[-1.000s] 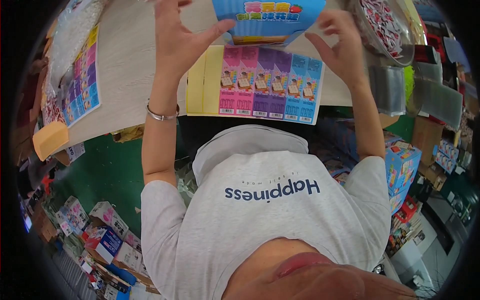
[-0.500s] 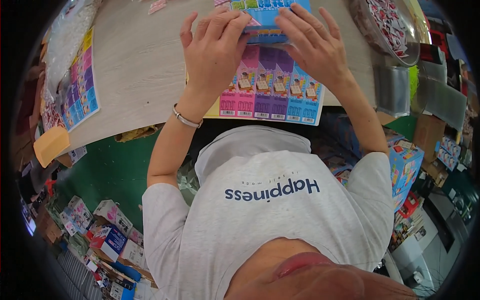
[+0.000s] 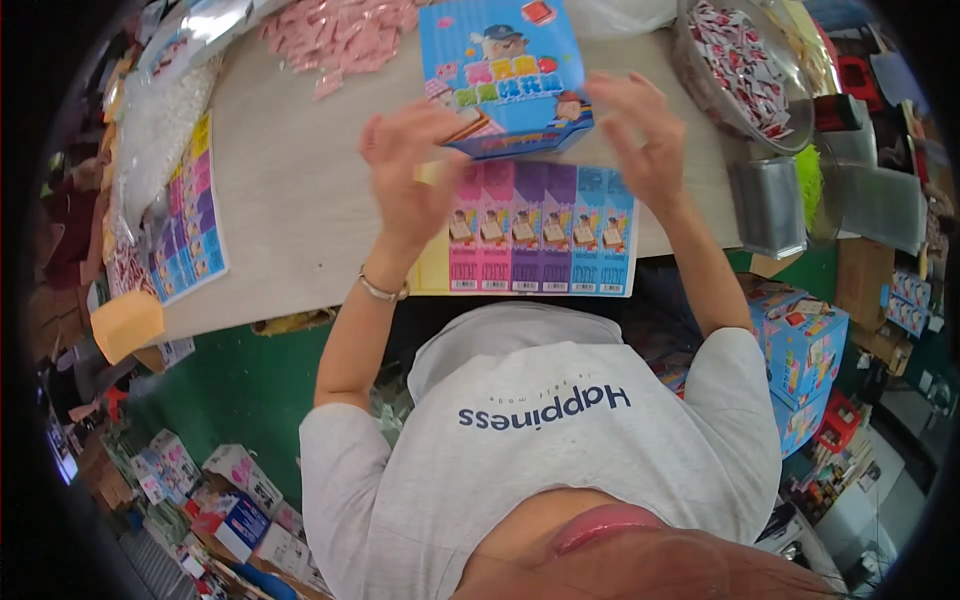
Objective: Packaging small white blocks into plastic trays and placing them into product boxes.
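A closed blue cardboard box (image 3: 545, 85) with colourful cartoon print stands on the table, slightly turned. My left hand (image 3: 412, 180) is at its near left corner, blurred by motion, with thumb and fingers apart and nothing seen in them. Beside the box's right side, my right hand (image 3: 645, 145) is raised with loosely spread, blurred fingers, also empty. Whether either hand still touches the box is hard to tell. Between my forearms lies a printed sheet (image 3: 527, 270) of pink, purple and blue labels at the table's near edge, partly under the box.
Pink small packets (image 3: 340, 35) are heaped at the far left. A clear round tub (image 3: 690, 60) holds red and white sachets at right, near transparent plastic containers (image 3: 768, 205). On the left lie a plastic bag of white pieces (image 3: 165, 150) and another label sheet (image 3: 190, 245).
The view has shifted, so more of the table, the box and the pink packets shows. My hands have come off the box's top and drawn apart to its sides.
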The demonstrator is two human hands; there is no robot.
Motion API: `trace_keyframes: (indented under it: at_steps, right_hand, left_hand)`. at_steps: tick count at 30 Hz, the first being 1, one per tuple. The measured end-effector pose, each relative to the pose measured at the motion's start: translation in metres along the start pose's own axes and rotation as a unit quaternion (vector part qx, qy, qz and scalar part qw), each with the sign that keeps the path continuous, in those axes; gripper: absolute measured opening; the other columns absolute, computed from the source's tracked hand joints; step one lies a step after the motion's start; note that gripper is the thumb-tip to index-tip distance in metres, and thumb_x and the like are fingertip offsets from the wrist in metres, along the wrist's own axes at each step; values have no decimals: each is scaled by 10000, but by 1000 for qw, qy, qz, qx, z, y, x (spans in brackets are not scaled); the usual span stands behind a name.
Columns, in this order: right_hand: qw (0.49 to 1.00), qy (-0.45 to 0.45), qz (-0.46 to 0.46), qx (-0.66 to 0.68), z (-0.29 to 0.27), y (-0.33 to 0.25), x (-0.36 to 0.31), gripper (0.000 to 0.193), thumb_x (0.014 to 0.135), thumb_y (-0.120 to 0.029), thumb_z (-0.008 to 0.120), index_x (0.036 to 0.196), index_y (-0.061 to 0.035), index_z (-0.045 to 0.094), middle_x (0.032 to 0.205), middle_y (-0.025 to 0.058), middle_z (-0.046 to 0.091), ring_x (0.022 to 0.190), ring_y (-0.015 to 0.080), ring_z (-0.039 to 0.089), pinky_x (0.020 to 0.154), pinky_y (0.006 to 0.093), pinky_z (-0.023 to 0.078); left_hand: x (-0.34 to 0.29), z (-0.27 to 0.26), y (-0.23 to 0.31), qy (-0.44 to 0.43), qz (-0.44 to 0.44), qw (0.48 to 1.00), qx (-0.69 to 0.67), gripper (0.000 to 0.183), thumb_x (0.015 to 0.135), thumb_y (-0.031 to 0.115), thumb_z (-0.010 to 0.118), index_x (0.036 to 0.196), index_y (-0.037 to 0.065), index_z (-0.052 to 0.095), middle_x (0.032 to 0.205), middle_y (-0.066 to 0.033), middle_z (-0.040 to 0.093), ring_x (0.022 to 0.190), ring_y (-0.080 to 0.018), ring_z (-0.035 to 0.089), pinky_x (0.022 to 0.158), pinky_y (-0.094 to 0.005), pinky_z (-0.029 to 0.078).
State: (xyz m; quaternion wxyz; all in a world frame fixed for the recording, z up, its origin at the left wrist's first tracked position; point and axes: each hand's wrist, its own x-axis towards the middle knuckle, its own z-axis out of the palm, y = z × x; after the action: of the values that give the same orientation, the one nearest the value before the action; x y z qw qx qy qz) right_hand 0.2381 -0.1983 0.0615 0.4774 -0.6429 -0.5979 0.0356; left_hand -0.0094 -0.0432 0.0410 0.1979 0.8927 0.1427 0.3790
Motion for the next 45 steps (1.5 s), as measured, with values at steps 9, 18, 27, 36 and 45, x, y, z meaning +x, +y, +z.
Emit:
trace_keyframes:
  at_steps: [9,18,27,36,45]
  right_hand:
    - [860,-37,283,423,46,-5,8,745,857,-322,724,1457,-1,421,1304,94,603,1105,187,587,957,347,469]
    - [856,4,150,494,-26,-70,-45,1054,671,-59,708,1579,-40,174,1391,124,495,1244,217,534,1017,356,456]
    - [792,19,326,516,-19,-77,-118,849,684,-82,605,1482,-10,326,989,78,615,647,109,554,564,251,461]
    - [797,-33,282,533,-3,-98,-89,1007,605,-131,655,1521,-26,251,1345,148,511,1268,278,527,1082,405,428]
    - [894,-111,131,413,25,-101,-42,1198,674,-314,742,1616,-62,47,1581,143,257,1429,298,353,1138,409,346]
  left_hand:
    - [31,19,-19,-56,-430,678,-593,391,981,210,587,1331,43,536,1150,-109,662,1023,-200,670,851,-385,559]
    - [37,-34,75,-58,-274,760,-586,1086,732,124,746,1605,70,102,1524,-94,372,1348,-214,433,1118,-375,376]
    - [-18,-4,102,-33,-300,693,-655,1108,719,100,721,1607,69,61,1586,-133,266,1462,-248,286,1201,-385,243]
    - [-47,-42,91,-31,-317,685,-655,1152,694,49,664,1612,93,-30,1606,-110,202,1465,-240,273,1194,-397,260]
    - [-52,-61,47,-52,-245,678,-691,1004,772,149,745,1588,73,164,1534,-97,372,1401,-217,389,1136,-394,360]
